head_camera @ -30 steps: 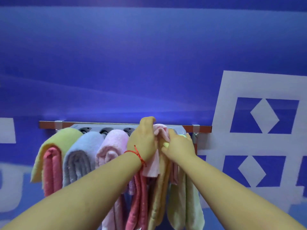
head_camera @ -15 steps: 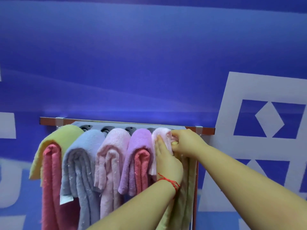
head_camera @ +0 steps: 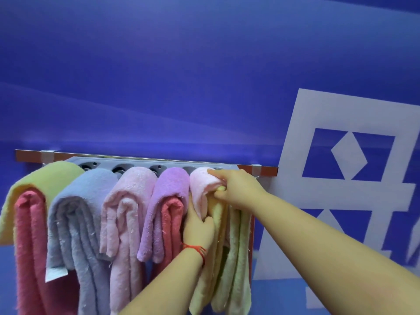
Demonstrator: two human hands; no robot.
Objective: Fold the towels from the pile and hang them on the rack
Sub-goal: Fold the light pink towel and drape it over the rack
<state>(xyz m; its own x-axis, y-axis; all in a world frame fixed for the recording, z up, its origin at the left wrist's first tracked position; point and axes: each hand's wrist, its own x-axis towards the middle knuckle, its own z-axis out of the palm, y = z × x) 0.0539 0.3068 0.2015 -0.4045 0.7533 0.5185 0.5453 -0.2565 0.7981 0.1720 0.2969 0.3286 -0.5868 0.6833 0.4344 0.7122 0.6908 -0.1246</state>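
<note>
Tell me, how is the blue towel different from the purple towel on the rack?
The blue towel hangs alone in its slot; the purple towel wraps over a red one. The blue towel hangs lower and shows a white tag; the purple towel shows none. Both are fluffy and folded over the rack.

A staged indoor set rather than a lived-in home is suggested by a blue backdrop wall (head_camera: 181, 76) printed with large white block graphics (head_camera: 350, 185), against which a wall-mounted towel rack (head_camera: 147, 161) is fixed and hung with folded towels (head_camera: 127, 205) in several pastel colours.
</note>
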